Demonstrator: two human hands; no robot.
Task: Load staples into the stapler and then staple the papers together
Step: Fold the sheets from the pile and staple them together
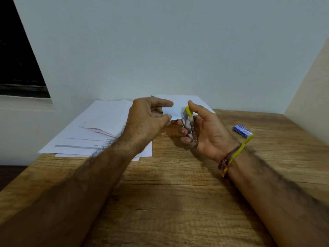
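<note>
- I see one wooden table (178, 202), light brown with strong grain, pushed into a corner.
- Pale wall (160, 41) behind it; a second, cream wall (313, 86) closes the right side.
- Dark window opening (16, 59) far left, with a white sill below it.
- Papers (99, 129): one loose spread of white sheets on the table's far left, overlapping, some with printed lines. I can't get an exact sheet count; several edges show.
- More white paper (179, 99) lies flat at the back against the wall, behind the hands.
- One stapler (189, 126), metal body with a yellow tip, held off the table near the middle, yellow end up.
- Right hand (204, 132) grips the stapler: thumb on the yellow end, fingers curled round the body.
- Left hand (149, 118) pinches one small white slip (170, 112) between thumb and fingers, narrow grip, its right edge meeting the stapler's upper end. Whether the slip is actually in the stapler's mouth, I can't tell.
- One small blue box (243, 131) lies on the table right of the right hand, well apart from the papers. Label too blurred to read.
- Right wrist carries thread bands (229, 159), one yellow and some reddish-brown.
- Count: two hands, one stapler, one box, one slip, one paper spread plus the back sheets.
- Both forearms are bare and hover above the table.
</note>
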